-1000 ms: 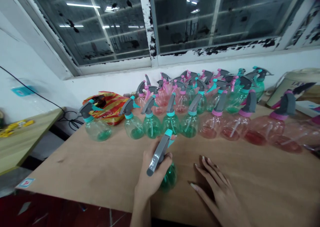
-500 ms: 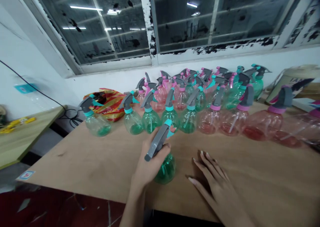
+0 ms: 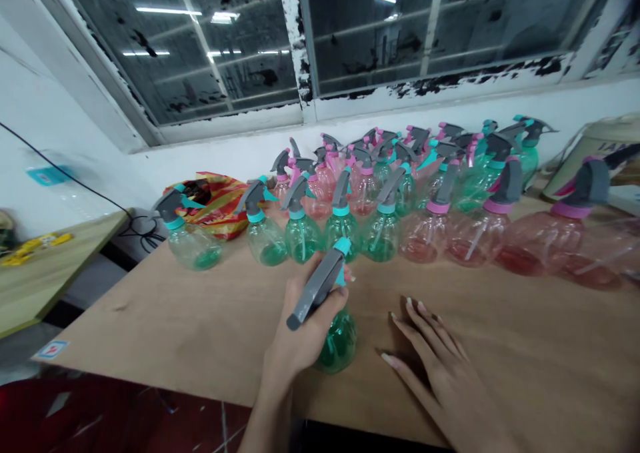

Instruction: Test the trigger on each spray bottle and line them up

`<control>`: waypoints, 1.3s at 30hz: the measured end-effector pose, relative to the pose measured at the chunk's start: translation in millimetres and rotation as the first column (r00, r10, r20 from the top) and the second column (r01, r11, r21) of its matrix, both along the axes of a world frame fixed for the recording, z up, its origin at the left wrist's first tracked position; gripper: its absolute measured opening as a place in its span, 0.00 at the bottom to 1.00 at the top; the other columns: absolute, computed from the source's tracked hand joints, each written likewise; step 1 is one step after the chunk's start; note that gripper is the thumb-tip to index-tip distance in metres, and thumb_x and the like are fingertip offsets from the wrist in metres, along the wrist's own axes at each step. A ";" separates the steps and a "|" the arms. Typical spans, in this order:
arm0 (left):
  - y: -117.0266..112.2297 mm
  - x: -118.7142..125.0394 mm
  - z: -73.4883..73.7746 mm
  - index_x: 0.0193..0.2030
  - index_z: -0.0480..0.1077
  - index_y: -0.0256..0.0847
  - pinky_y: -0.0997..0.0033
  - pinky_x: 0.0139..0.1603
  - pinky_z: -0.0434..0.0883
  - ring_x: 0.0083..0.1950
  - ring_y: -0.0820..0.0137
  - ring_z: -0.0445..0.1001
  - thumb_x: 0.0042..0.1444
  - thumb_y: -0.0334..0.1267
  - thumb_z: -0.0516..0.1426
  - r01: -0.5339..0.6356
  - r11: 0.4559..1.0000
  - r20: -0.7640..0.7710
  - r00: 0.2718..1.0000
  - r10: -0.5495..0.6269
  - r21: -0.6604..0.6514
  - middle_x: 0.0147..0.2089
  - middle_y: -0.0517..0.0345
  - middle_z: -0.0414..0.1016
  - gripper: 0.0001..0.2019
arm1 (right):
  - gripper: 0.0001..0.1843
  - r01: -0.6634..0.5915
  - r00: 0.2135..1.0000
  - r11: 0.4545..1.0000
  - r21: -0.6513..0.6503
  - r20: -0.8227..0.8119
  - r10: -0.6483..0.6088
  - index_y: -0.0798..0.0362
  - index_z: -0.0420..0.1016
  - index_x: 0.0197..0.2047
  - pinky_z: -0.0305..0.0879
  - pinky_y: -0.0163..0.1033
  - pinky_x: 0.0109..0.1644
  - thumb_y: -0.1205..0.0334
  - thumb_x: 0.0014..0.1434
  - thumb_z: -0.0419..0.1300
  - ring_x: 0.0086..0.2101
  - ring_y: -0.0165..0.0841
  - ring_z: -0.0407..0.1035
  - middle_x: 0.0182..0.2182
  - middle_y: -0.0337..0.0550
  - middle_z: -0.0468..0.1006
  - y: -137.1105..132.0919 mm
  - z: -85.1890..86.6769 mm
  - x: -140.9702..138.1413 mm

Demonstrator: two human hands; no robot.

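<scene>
My left hand (image 3: 305,330) is wrapped round the neck of a green spray bottle (image 3: 341,346) with a grey trigger head and turquoise nozzle. The bottle stands near the table's front edge, some green liquid inside it, its neck hidden by my fingers. To the right, my right hand (image 3: 445,366) lies flat on the wooden table (image 3: 200,326), fingers stretched out, holding nothing. Beyond my hands runs a row of spray bottles: green ones such as this green bottle (image 3: 303,240), then pink ones such as this pink bottle (image 3: 425,236).
More pink and green spray bottles crowd behind the row. A red and yellow plastic bag (image 3: 225,206) sits at the back left, and a bag with lettering (image 3: 585,160) at the back right. A side table (image 3: 65,260) with yellow items stands left. The window (image 3: 200,46) is behind.
The view has shifted slightly. My left hand keeps its grip on the green spray bottle, which has moved a little to the right. My right hand stays flat on the table.
</scene>
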State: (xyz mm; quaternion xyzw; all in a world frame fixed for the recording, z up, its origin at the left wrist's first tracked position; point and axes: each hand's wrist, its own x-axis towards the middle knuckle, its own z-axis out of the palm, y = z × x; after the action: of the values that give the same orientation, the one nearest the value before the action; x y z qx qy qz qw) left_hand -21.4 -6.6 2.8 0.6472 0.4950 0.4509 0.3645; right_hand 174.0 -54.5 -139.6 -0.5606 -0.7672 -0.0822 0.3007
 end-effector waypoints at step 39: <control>1.2 1.6 -13.9 0.41 0.73 0.46 0.72 0.39 0.69 0.35 0.70 0.74 0.56 0.38 0.58 -0.060 0.998 0.065 0.996 0.060 -0.004 0.35 0.61 0.77 0.06 | 0.37 0.032 0.999 0.995 -0.098 -0.014 -0.034 0.59 0.61 0.63 0.53 0.56 0.65 0.39 0.62 0.46 0.64 0.45 0.51 0.64 0.55 0.60 9.0 2.3 21.4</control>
State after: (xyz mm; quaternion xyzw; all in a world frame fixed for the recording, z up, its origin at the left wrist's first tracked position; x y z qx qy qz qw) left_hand -19.8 -5.4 -11.1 0.6167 0.5025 0.4821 0.3672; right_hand 195.4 -45.5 -137.3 -0.5879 -0.7585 -0.0451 0.2776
